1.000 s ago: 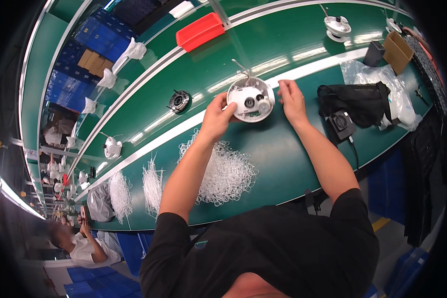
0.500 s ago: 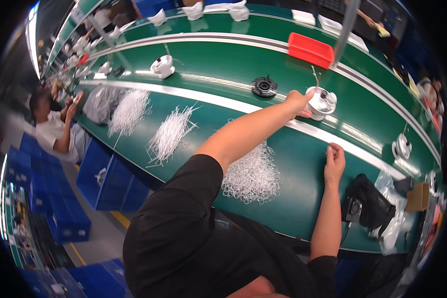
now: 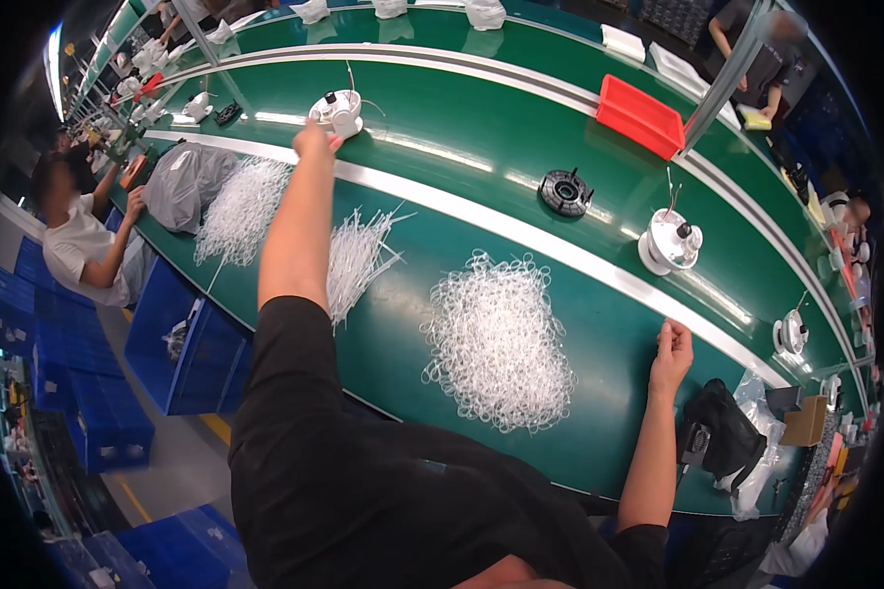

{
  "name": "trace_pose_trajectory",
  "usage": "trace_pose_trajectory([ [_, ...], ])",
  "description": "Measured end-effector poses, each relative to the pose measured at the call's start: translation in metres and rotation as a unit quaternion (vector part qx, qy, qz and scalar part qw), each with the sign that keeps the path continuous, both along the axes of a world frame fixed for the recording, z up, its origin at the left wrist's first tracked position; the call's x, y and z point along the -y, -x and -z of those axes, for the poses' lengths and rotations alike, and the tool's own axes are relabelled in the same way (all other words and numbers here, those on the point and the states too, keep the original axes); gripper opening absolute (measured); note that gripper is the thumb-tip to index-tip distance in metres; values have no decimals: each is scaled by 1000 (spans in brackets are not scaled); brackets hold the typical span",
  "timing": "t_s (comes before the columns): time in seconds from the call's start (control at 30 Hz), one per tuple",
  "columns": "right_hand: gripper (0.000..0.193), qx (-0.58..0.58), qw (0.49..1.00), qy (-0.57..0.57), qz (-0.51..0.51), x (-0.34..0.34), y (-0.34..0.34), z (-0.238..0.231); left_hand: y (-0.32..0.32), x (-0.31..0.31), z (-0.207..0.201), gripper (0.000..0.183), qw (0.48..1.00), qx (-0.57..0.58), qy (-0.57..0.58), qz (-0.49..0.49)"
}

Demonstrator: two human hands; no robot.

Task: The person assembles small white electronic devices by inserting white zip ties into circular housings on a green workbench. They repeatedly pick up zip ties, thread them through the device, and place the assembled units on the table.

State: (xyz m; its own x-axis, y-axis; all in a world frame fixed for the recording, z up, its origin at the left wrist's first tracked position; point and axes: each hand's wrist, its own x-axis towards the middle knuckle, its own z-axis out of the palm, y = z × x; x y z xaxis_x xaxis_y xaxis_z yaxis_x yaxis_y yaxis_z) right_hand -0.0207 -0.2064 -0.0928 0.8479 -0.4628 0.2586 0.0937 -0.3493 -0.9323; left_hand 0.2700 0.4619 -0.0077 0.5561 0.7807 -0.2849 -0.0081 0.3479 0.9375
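- I watch from afar through the head camera: the left hand [image 3: 314, 143] is now stretched to the upper left of the frame, at the near edge of a white round housing [image 3: 342, 111] with thin wires rising from it.
- Half a second ago that hand was at another housing, the right-hand housing [image 3: 670, 240]. This one now sits released on the green surface, right of centre, its wires pointing up.
- I take this to mean that attention has passed from the one unit to the other.
- The left hand's fingers are partly hidden against the upper-left unit; it seems to touch, but I cannot tell how far the fingers are closed or whether they have hold of it.
- The right hand [image 3: 671, 359] is at the right of the frame, by the white rail [image 3: 511, 226], fingers loosely curled, nothing visible in it; I cannot tell how tightly it is closed.
- Between the two housings lies a black ring-shaped part [image 3: 565, 192]; below, at centre, a heap of white loops [image 3: 501, 344].
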Motion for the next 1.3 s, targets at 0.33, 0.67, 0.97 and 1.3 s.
trace_pose_trajectory([
  [0.33, 18, -23, 998, 51, 20, -1, -5, -7, -44, -43, 38, 45, 988, -19, -82, 129],
  [0.67, 34, -65, 995, -51, -50, -54, -1, -53, 42, 67, -51, 39, 921, 108, -91, 362],
  [0.97, 46, -105, 953, -158, -235, -162, -25, -107, 179, 273, -78, 51, 760, 82, -47, 643],
  [1.3, 27, 69, 995, 52, -42, -74, 20, -102, 257, 390, -37, 51, 629, -18, -100, 771],
])
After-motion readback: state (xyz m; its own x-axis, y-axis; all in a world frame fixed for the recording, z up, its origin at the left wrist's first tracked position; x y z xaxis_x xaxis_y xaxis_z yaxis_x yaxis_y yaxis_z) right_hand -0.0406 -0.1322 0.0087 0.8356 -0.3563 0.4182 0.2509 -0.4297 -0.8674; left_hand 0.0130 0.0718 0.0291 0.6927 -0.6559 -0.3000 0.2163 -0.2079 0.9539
